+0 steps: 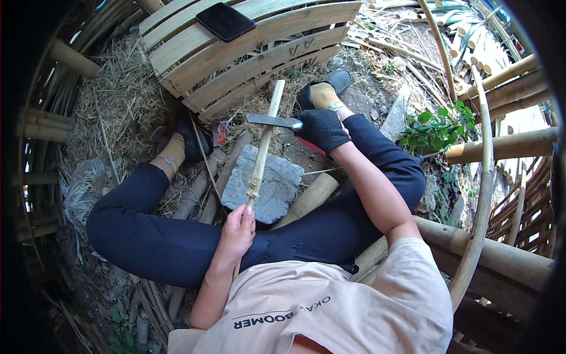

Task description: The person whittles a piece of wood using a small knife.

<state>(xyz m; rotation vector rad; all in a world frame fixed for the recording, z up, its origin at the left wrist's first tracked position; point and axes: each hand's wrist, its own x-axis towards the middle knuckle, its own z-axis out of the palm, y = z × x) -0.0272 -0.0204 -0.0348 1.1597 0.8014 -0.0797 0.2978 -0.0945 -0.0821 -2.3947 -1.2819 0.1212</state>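
Note:
My bare left hand is closed around the lower part of a pale, peeled bamboo stick. The stick slants up and away from me, passing over a rough grey stone block between my legs. A black glove covers my right hand, which grips a knife; its handle is mostly hidden in the fist. The flat, dark blade of the knife points left and lies across the upper part of the stick. Whether the edge bites into the wood, I cannot tell.
Beyond my feet stands a slatted wooden crate with a black phone on top. Cut bamboo poles lie around the stone. Dry straw covers the left ground; a leafy plant and bamboo rails are at right.

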